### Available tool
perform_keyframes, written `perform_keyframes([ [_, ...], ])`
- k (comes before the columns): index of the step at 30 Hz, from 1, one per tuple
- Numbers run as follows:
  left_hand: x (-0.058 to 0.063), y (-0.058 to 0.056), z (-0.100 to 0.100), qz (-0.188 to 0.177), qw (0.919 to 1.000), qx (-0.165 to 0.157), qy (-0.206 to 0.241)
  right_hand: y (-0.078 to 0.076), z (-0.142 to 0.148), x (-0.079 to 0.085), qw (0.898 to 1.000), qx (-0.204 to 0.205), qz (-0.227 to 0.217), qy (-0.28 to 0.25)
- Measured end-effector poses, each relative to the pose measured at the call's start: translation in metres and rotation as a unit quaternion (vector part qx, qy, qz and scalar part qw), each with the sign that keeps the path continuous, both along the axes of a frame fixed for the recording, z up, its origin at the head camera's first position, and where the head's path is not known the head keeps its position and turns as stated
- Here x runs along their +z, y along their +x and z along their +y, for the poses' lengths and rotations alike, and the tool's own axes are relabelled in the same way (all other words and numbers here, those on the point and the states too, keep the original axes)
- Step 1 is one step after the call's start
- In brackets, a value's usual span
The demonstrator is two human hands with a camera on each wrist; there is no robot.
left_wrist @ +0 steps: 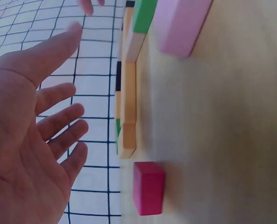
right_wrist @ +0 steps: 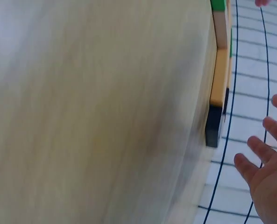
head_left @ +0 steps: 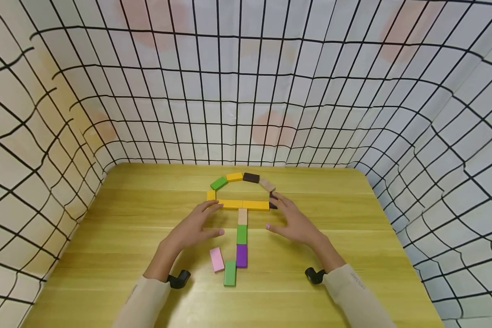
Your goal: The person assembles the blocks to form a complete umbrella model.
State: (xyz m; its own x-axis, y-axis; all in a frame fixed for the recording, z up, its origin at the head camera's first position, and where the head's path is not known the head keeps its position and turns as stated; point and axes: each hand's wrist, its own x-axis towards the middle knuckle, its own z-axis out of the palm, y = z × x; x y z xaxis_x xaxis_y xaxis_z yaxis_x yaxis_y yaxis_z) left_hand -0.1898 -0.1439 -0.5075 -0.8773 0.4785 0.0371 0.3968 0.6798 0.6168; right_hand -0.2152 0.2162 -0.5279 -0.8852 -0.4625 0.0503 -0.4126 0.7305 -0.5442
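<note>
Flat coloured blocks form an arch on the table, with a straight row of yellow blocks (head_left: 256, 206) under it and a stem running down from its middle. Over the row's left end hovers my left hand (head_left: 190, 228), fingers spread and holding nothing. My right hand (head_left: 294, 223) is likewise spread and without a hold, its fingertips overlapping the dark block (head_left: 272, 199) at the right end. A purple block (head_left: 241, 255) ends the stem, with a green block (head_left: 230, 273) at its lower left. In the left wrist view a red block (left_wrist: 148, 189) lies below the left hand, hidden from the head camera.
A pink block (head_left: 217, 260) lies tilted left of the stem. The wooden table (head_left: 352, 273) is bordered at the back and sides by a white curtain with a black grid (head_left: 246, 91). Black wrist cameras (head_left: 179, 279) stick out inward from both sleeves.
</note>
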Motion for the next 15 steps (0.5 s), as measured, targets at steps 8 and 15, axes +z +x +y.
perform_keyframes([
  [8, -0.011, 0.022, 0.009, -0.015, 0.9998, -0.013, 0.008, 0.015, -0.032, -0.003, 0.998, 0.052, 0.012, 0.023],
  [15, -0.019, 0.035, 0.019, 0.002, 0.9997, -0.023, 0.0, 0.024, -0.057, -0.013, 0.996, 0.068, 0.005, 0.05],
])
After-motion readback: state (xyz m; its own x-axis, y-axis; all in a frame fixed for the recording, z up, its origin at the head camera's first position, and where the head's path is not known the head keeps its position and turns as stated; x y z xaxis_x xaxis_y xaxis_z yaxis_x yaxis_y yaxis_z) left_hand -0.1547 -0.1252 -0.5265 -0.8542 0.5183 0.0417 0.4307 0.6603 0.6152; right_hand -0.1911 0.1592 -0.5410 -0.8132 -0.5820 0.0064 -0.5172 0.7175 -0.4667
